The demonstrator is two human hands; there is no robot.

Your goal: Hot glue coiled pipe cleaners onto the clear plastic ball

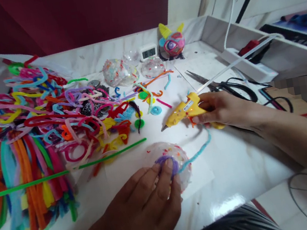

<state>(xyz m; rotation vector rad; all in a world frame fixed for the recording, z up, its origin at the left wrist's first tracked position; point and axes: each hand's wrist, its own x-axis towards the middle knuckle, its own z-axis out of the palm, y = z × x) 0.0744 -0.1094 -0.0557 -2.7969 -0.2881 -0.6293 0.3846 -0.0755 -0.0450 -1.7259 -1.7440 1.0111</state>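
My left hand (153, 201) is closed, its fingertips pressing a purple pipe-cleaner coil (172, 163) onto a clear plastic dome (186, 180) flecked with red and orange bits. From the coil, a light blue pipe cleaner (199, 150) trails up to the right. Part of the dome is hidden under my fingers. My right hand (220, 107) grips a yellow hot glue gun (181, 112); the nozzle points down and left, above the table and apart from the dome. A clear glue stick (217, 71) juts out of the gun's back.
Loose pipe cleaners (48, 105) heap at the left, with a bundle of straight ones (32, 182) in front. Behind are decorated clear domes (118, 73), a digital clock (148, 52) and a horned one-eyed ball figure (173, 44). Black-handled scissors (222, 87) and a power strip (248, 64) lie right.
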